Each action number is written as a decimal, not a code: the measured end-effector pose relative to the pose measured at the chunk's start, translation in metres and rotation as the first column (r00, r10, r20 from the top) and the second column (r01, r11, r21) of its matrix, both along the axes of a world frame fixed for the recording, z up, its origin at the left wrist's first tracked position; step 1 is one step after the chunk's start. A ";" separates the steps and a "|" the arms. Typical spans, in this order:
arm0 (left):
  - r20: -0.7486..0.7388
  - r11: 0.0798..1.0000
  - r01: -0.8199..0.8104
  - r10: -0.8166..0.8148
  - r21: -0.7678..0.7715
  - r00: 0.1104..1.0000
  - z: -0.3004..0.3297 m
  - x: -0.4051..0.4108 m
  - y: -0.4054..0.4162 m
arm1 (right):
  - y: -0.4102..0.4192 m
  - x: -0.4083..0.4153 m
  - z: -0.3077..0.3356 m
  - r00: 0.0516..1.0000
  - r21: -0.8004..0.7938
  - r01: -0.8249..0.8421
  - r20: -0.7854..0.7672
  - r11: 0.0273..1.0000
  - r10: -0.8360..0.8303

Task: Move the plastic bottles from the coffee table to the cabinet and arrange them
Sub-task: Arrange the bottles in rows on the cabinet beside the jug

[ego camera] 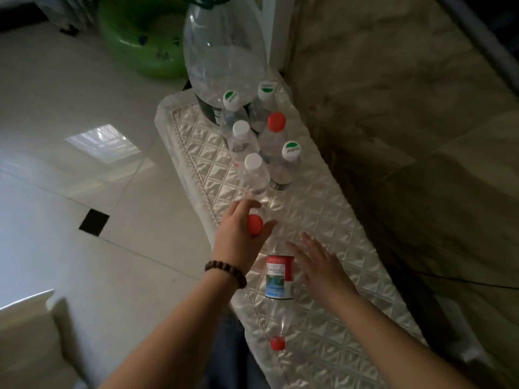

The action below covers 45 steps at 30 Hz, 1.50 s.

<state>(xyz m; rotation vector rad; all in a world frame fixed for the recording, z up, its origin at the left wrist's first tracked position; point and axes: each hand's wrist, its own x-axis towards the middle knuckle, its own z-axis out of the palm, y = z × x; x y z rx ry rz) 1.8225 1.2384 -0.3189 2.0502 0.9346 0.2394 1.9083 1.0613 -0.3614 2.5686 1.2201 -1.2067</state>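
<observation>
The left hand [238,234] clamped its fingers round a red-capped bottle [255,224] on the cabinet top [323,248], the right hand [320,265] hovered fingers apart beside a lying bottle [279,279], arranging underway, standing it beside the 6 upright bottles [261,147] probably next.

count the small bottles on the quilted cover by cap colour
Red caps: 3 – upright in the group, under the left hand, lying bottle
Green-and-white caps: 3
Plain white caps: 2
Total: 8
</observation>
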 end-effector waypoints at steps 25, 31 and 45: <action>-0.078 0.993 0.117 -0.115 0.019 0.990 0.007 -0.002 0.002 | -0.016 -0.033 -0.022 0.935 0.357 -0.317 0.273 0.879 0.226; -0.088 0.996 0.069 -0.075 -0.064 0.993 0.007 -0.007 -0.005 | 0.002 0.019 0.016 0.877 0.548 0.445 -0.105 0.708 -0.470; 0.012 0.986 -0.157 0.158 -0.048 0.987 0.008 0.023 -0.006 | 0.069 0.057 0.018 0.720 0.477 0.686 -0.344 0.549 -0.602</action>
